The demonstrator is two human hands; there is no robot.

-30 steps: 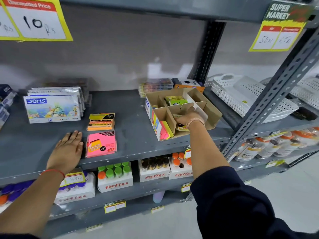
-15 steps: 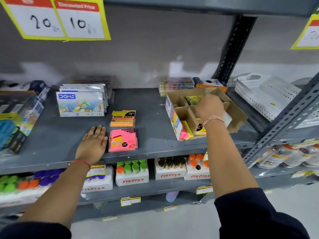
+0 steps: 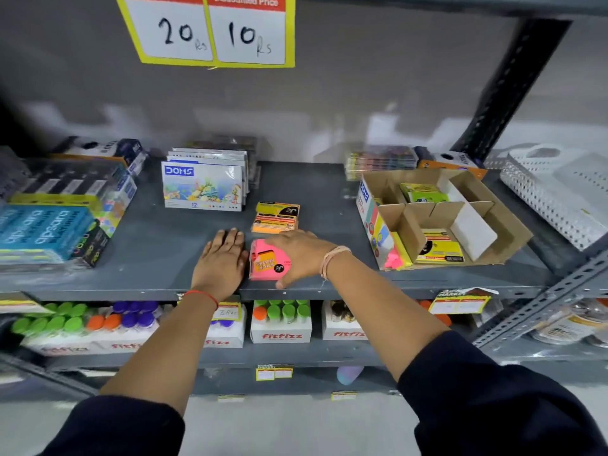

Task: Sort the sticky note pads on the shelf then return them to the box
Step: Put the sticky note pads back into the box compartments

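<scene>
Reaching across to the front of the grey metal shelf (image 3: 158,258), the right hand (image 3: 297,255) drapes over the bright pink sticky note pad (image 3: 267,263), fingers (image 3: 274,241) curled over its far edge and thumb at the near edge; whether they have actually clamped it I cannot tell. The left hand (image 3: 222,261) lies flat on the shelf just beside the pink pad, fingers spread and holding nothing.

By my reading the task is midway. Two lots remain out on the shelf: the pink pad and, just behind it, a small stack of orange sticky note pads with a yellow-and-black label (image 3: 275,217). The open brown cardboard box with dividers (image 3: 506,225), well to the right, already holds a green-and-yellow pad (image 3: 422,192) in a rear compartment, a yellow pad (image 3: 439,248) in a front one, and pink and yellow pads (image 3: 396,255) standing on edge at its front left corner. Likely next is carrying the pink pad to the box, then the orange stack.

Half a second ago the right hand was over the box compartments; it has since crossed left to the pink pad. The left hand has stayed planted in place, and the view has swung left.
</scene>
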